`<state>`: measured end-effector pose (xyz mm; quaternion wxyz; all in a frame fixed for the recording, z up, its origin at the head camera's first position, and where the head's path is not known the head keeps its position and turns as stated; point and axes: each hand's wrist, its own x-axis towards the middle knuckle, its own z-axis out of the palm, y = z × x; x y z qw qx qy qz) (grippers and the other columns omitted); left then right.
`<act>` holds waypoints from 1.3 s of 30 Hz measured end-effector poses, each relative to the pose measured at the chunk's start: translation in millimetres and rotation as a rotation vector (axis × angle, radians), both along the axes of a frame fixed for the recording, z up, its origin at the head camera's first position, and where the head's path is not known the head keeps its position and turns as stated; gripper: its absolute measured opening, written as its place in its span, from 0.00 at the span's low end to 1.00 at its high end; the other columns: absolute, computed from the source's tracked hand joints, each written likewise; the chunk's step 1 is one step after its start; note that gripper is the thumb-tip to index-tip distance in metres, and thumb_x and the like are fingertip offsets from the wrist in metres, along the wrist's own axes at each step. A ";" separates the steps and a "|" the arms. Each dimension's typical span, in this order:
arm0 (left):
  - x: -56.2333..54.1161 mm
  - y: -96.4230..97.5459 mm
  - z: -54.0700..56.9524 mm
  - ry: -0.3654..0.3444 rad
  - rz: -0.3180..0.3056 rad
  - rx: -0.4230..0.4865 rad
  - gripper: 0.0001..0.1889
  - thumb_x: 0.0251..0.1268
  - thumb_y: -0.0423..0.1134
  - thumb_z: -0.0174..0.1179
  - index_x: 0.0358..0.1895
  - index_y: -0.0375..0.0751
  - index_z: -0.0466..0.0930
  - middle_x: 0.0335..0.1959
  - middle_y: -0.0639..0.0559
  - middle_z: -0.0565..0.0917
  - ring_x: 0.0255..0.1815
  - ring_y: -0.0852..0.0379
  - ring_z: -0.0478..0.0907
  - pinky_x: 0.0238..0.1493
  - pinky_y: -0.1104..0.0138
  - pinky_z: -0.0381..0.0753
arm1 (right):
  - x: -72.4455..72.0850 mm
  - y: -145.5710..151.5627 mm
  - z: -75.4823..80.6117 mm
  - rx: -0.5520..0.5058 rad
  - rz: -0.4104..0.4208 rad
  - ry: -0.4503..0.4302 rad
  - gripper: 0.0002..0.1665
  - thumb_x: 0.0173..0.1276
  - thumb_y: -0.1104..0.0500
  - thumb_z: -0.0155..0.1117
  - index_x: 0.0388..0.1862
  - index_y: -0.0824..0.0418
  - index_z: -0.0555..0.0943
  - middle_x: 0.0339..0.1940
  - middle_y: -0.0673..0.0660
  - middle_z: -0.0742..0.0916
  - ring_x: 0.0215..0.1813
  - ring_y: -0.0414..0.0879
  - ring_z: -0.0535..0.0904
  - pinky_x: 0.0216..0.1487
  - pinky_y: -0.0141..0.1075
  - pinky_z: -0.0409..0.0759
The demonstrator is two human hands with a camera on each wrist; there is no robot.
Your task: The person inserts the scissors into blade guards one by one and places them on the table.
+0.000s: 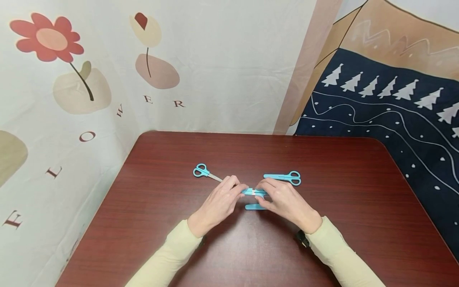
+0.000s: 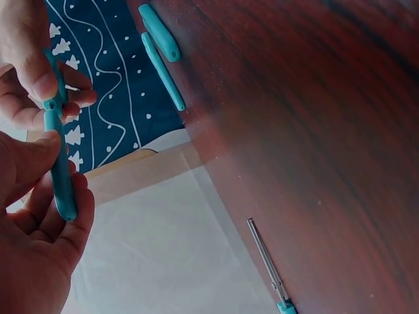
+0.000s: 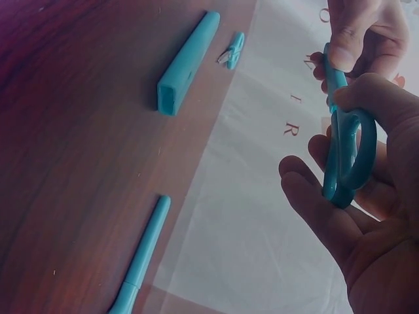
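Observation:
My left hand (image 1: 219, 199) pinches a turquoise blade cover (image 2: 63, 180) between thumb and fingers. In my right hand (image 1: 288, 203) is a pair of scissors with turquoise handles (image 3: 368, 154), gripped by the finger loops. The cover and the scissors are in line, their ends meeting between the two hands. A sliver of pale blade shows at the joint in the head view; the rest of the blades is hidden inside the cover. A loose blade cover (image 1: 252, 207) lies on the table just in front of the right hand, partly hidden by it.
Bare-bladed scissors (image 1: 201, 170) lie on the table beyond the left hand, blades towards it. Covered scissors (image 1: 279, 176) lie behind the right hand. The brown table (image 1: 161, 223) has its far edge against a printed curtain (image 1: 229, 79).

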<state>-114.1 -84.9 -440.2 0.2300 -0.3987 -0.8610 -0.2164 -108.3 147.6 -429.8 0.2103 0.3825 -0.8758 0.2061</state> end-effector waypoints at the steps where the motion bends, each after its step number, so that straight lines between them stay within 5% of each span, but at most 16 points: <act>1: 0.1 0.1 0.0 0.003 0.001 -0.002 0.11 0.60 0.31 0.69 0.45 0.44 0.84 0.33 0.55 0.73 0.37 0.59 0.72 0.39 0.73 0.76 | -0.2 0.0 0.1 0.000 0.001 0.004 0.12 0.57 0.59 0.74 0.39 0.58 0.82 0.34 0.48 0.84 0.30 0.34 0.75 0.31 0.24 0.77; 39: 0.6 2.3 0.6 -0.032 -0.042 0.027 0.10 0.63 0.32 0.66 0.47 0.44 0.85 0.34 0.56 0.74 0.37 0.59 0.72 0.38 0.76 0.74 | 1.6 2.4 -0.8 -0.003 -0.019 -0.026 0.13 0.57 0.57 0.76 0.40 0.56 0.83 0.34 0.47 0.84 0.30 0.35 0.76 0.33 0.25 0.78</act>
